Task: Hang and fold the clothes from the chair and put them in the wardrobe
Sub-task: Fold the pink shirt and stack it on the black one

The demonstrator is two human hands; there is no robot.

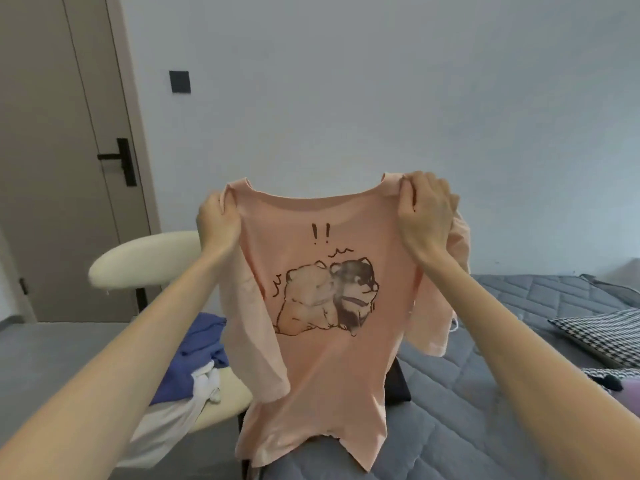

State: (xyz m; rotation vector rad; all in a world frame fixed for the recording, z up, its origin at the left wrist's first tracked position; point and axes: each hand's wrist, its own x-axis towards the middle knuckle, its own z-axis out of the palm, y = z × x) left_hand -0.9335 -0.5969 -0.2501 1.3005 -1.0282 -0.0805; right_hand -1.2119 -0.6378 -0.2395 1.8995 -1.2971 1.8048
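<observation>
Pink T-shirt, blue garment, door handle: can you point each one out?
pink T-shirt [322,375]: head view, plain fabric below the print.
blue garment [188,365]: head view, its crumpled middle.
door handle [109,156]: head view, the black lever.

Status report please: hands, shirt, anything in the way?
Left hand, right hand: each grips the shirt at a shoulder. Shirt held up, spread open, print toward camera. On chair: blue and white clothes.
</observation>
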